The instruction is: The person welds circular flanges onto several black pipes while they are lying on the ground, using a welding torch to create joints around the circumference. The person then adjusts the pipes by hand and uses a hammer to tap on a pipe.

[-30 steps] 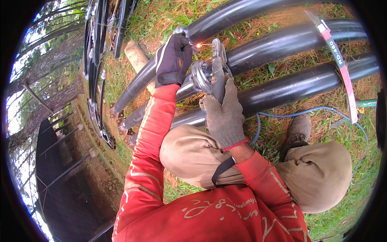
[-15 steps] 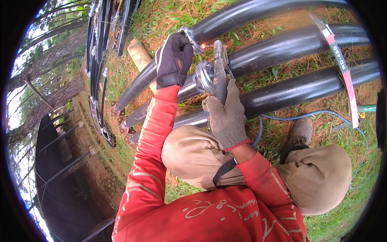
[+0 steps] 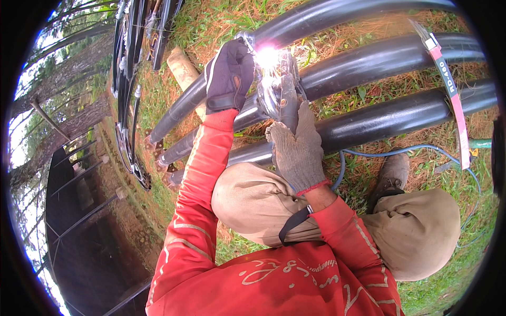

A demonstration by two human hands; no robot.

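My left hand (image 3: 229, 76), in a dark purple glove, is closed on a metal fitting (image 3: 245, 38) of the upper black pipe (image 3: 348, 16). In my right hand (image 3: 298, 147), in a dirty knitted glove, is a dark welding electrode holder (image 3: 287, 100), gripped by its handle and angled up toward that fitting. A bright white-pink arc (image 3: 268, 58) glares between the two hands, hiding the electrode's tip. The holder crosses the middle pipe (image 3: 363, 66) near a ringed joint. A lower pipe (image 3: 379, 110) runs behind my right hand.
A pink-and-black pack of rods (image 3: 453, 110) lies across the pipes. A blue hose (image 3: 395, 155) runs over the grass. A log (image 3: 182, 68) lies under the pipes. Black metal parts (image 3: 126, 58), trees (image 3: 47, 95) and a dark mesh structure (image 3: 79, 226) are at left.
The small orange glow at the upper fitting has flared into a large, bright arc. My hands have shifted slightly in the picture along with the pipes, keeping their grips.
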